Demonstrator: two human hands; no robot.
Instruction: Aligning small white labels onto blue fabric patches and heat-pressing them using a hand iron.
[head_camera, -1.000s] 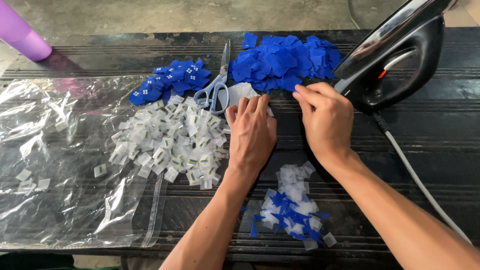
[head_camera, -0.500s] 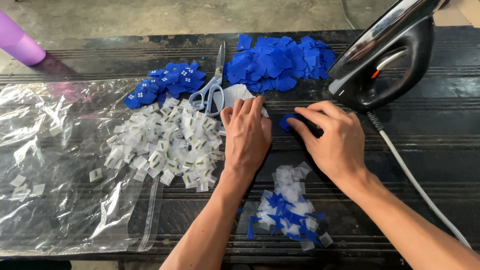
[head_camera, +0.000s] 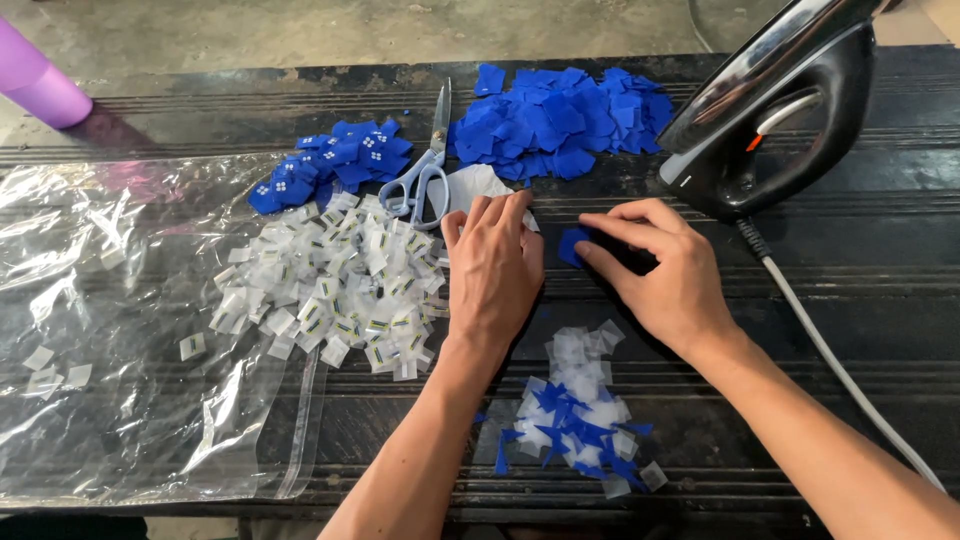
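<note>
A dark table (head_camera: 880, 300) fills nearly the whole view, its black top cut by long grooves that run from 9 o'clock to 3 o'clock. The surface looks worn, with pale scuffs and chipped patches along the far edge at 12 o'clock. Beyond that edge lies a strip of grey concrete floor (head_camera: 300, 35), mottled and dusty, brightest toward 11 o'clock. Light is even and soft, like daylight, and throws only faint shadows on the table. At 6 o'clock the near rim of the table drops off into shade. No wall or window shows.
</note>
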